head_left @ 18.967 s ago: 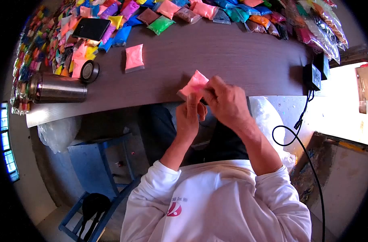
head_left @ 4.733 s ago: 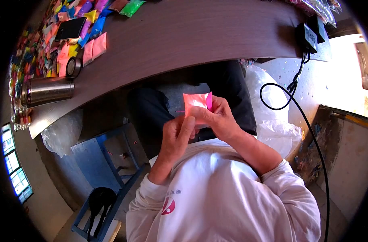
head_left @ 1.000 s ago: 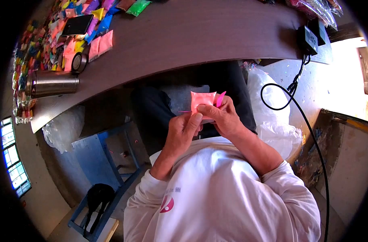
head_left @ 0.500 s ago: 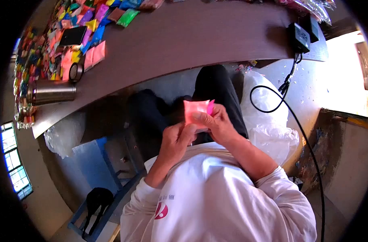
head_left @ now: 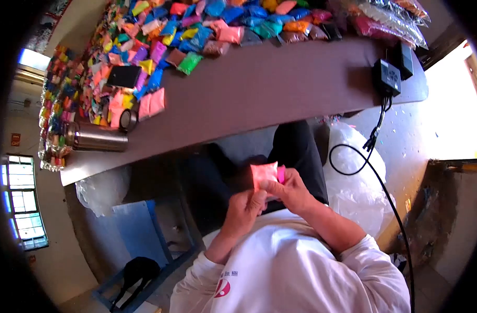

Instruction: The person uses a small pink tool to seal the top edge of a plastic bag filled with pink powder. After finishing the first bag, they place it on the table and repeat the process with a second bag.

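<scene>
A small light-pink packet [head_left: 264, 173] is held over my lap, its plump upper part standing above my thumbs. My right hand [head_left: 291, 192] is closed on it, thumb across the front. A bit of brighter magenta [head_left: 281, 175], perhaps a second packet, shows beside it at the fingers of that hand. My left hand [head_left: 245, 207] pinches the packet's lower edge, its thumb tip close to the right thumb. Both hands hide the packet's bottom.
Many colourful packets [head_left: 189, 62] cover the far and left parts of the brown table [head_left: 238, 94]. A black phone [head_left: 124, 76], a roll of tape [head_left: 127, 120] and a steel tumbler [head_left: 97, 138] lie at left. A black adapter [head_left: 387, 77] trails a cable; a white plastic bag [head_left: 353, 182] stands at right.
The view has tilted up and shifted, so more packets at the table's far side show. Both hands keep hold of the pink packet with nearly the same grip.
</scene>
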`<state>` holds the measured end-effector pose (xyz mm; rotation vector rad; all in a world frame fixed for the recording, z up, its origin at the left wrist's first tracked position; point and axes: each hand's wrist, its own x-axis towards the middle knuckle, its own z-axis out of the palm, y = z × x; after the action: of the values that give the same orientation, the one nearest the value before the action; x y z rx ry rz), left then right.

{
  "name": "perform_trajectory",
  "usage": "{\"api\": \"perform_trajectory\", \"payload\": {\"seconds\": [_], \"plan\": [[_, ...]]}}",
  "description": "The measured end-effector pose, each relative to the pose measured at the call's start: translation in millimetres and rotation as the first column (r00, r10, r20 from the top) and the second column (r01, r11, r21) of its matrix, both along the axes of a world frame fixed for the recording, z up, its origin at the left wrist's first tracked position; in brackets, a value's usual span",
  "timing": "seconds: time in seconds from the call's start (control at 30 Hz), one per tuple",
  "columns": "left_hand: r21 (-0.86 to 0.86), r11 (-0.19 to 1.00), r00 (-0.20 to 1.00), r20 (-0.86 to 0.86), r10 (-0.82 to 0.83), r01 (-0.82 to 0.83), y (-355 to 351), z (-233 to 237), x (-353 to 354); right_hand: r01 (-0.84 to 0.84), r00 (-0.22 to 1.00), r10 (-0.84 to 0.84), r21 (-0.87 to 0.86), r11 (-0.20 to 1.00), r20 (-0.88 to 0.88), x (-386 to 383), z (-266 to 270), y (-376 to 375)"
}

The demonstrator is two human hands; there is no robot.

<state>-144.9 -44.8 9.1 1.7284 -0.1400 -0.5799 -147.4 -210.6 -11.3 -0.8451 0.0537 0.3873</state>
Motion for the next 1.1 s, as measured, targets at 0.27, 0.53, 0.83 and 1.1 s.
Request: {"api": "perform_trajectory", "payload": {"seconds": [0.27, 0.53, 0.83, 1.1], "plan": [[-0.047, 0.998, 0.999, -0.032, -0.041, 0.039, -9, -1, 11, 0.038, 0.990, -0.031, 0.049, 0.998, -0.140, 4, 2, -9], [-0.132, 0.976, 0.972, -0.136, -0.190, 0.172, -4, -17, 20, 0.161, 0.987, -0.159, -0.101, 0.982, 0.030, 2, -18, -12], [-0.471, 0.877, 0.906, -0.326, -0.269, 0.091, 9, -28, 19, -0.065, 0.977, 0.109, 0.233, 0.970, -0.181, 9, -14, -8], [-0.355, 0.930, 0.943, -0.265, -0.202, 0.099, 16, -35, 13, 0.018, 0.988, 0.012, 0.196, 0.980, -0.152, 13, -18, 0]]}}
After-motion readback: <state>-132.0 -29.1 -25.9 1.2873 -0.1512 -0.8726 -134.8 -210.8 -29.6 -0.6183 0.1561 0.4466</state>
